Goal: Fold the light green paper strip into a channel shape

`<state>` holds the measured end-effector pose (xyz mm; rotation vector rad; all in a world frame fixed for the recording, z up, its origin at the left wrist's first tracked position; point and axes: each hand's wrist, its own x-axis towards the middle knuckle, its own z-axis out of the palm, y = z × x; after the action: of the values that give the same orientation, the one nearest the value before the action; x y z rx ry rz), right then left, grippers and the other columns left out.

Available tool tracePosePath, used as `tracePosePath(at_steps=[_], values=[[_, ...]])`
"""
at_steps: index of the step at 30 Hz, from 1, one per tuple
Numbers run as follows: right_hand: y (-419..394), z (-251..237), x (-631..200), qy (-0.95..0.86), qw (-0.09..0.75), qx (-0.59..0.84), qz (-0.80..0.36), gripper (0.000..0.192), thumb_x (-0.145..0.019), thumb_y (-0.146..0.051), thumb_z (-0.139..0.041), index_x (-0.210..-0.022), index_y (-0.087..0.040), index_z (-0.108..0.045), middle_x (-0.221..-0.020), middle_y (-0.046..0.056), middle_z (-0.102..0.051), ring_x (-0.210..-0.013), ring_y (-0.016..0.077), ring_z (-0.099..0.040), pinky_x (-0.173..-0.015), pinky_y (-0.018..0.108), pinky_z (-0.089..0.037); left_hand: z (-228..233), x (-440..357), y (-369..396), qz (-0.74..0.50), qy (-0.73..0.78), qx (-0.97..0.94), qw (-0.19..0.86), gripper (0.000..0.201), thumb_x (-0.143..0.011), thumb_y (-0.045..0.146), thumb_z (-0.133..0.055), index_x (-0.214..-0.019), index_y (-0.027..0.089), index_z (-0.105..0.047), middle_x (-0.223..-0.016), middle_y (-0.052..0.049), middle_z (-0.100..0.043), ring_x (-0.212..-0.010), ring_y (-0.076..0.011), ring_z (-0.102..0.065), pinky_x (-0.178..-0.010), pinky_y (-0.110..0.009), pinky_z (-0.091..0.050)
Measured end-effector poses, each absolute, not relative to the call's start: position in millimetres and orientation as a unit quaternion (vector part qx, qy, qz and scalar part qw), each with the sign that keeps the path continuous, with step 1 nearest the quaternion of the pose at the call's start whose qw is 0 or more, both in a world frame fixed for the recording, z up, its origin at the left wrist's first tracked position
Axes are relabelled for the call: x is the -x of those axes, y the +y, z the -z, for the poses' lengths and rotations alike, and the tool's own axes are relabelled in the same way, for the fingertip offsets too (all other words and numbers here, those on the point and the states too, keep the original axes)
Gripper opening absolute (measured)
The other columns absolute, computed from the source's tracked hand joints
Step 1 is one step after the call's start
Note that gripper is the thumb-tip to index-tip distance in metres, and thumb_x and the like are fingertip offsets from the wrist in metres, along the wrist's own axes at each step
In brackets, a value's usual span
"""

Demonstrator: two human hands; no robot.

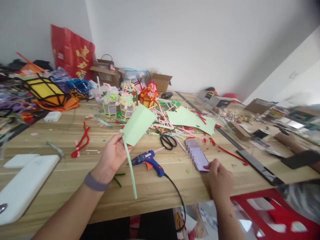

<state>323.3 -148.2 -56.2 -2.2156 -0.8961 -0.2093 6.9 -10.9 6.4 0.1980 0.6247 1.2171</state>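
Note:
My left hand (pixel 117 151) is closed on a folded sheet of light green paper (pixel 140 124), raised above the table. A light green pipe cleaner (pixel 130 170) hangs from the paper's lower corner, beside my fingers. My right hand (pixel 220 178) is curled, with a fingertip at the lower end of a phone (pixel 196 155) that lies face up, its screen partly blurred out. Between my hands a blue glue gun (pixel 150 161) with an orange trigger lies on the table. Behind it are black-handled scissors (pixel 168 140). Flat light green paper pieces (pixel 185 116) lie farther back.
Small pipe-cleaner lanterns (pixel 111 105) stand at the back. Red pipe cleaners (pixel 83 140) lie at left, near a white power bank (pixel 30 186). The glue gun's cord (pixel 178 193) runs over the front edge. Another person's hand (pixel 287 140) is at far right, beyond a black strip (pixel 260 166).

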Motion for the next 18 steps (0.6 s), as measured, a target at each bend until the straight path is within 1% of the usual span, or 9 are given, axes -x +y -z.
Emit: tracePosePath(at_steps=[3, 5, 8, 11, 14, 18], values=[[-147.5, 57.1, -324.2, -0.365, 0.333, 0.864, 0.100, 0.050, -0.087, -0.043, -0.029, -0.051, -0.024, -0.058, -0.064, 0.012, -0.070, -0.064, 0.0257, -0.060, -0.063, 0.035, -0.036, -5.2, -8.9, -10.7, -0.566, 0.276, -0.092, 0.772, 0.019, -0.087, 0.008, -0.046, -0.074, 0.015, -0.058, -0.062, 0.000, -0.068, -0.048, -0.0111, -0.060, -0.043, -0.023, -0.042], [-146.4, 58.5, -326.2, -0.366, 0.318, 0.867, 0.118, 0.049, -0.086, -0.042, -0.029, -0.050, -0.025, -0.058, -0.062, 0.013, -0.069, -0.058, 0.0257, -0.056, -0.062, 0.036, -0.035, -2.6, -9.7, -10.1, -0.568, 0.266, -0.103, 0.772, 0.014, -0.085, 0.009, -0.051, -0.076, 0.016, -0.060, -0.067, -0.001, -0.070, -0.054, -0.0120, -0.063, -0.046, -0.023, -0.044], [-145.3, 60.0, -329.0, -0.366, 0.316, 0.866, 0.126, 0.047, -0.084, -0.041, -0.031, -0.050, -0.026, -0.060, -0.062, 0.014, -0.069, -0.053, 0.0245, -0.051, -0.059, 0.037, -0.034, 2.0, -9.7, -10.1, -0.574, 0.261, -0.124, 0.766, 0.006, -0.079, 0.010, -0.060, -0.079, 0.016, -0.062, -0.070, -0.001, -0.070, -0.057, -0.0116, -0.063, -0.049, -0.022, -0.045], [-145.5, 60.0, -330.8, -0.359, 0.312, 0.873, 0.110, 0.045, -0.082, -0.041, -0.033, -0.050, -0.027, -0.060, -0.063, 0.014, -0.069, -0.053, 0.0241, -0.049, -0.058, 0.036, -0.034, 5.3, -9.2, -11.3, -0.576, 0.243, -0.144, 0.767, 0.007, -0.075, 0.010, -0.065, -0.077, 0.017, -0.062, -0.072, 0.000, -0.070, -0.059, -0.0106, -0.062, -0.050, -0.021, -0.044], [-146.0, 59.2, -332.0, -0.337, 0.291, 0.891, 0.085, 0.044, -0.082, -0.042, -0.032, -0.053, -0.027, -0.062, -0.069, 0.013, -0.071, -0.055, 0.0250, -0.047, -0.059, 0.036, -0.034, 6.3, -8.9, -12.8, -0.584, 0.221, -0.167, 0.763, 0.010, -0.073, 0.010, -0.068, -0.077, 0.018, -0.063, -0.078, 0.000, -0.071, -0.066, -0.0108, -0.063, -0.056, -0.021, -0.046], [-144.9, 58.6, -332.9, -0.323, 0.286, 0.899, 0.074, 0.043, -0.082, -0.043, -0.033, -0.055, -0.027, -0.062, -0.069, 0.014, -0.070, -0.056, 0.0256, -0.046, -0.057, 0.035, -0.033, 5.3, -8.5, -14.6, -0.610, 0.209, -0.228, 0.730, 0.013, -0.071, 0.010, -0.072, -0.077, 0.017, -0.064, -0.081, -0.001, -0.070, -0.069, -0.0101, -0.062, -0.059, -0.020, -0.046]])
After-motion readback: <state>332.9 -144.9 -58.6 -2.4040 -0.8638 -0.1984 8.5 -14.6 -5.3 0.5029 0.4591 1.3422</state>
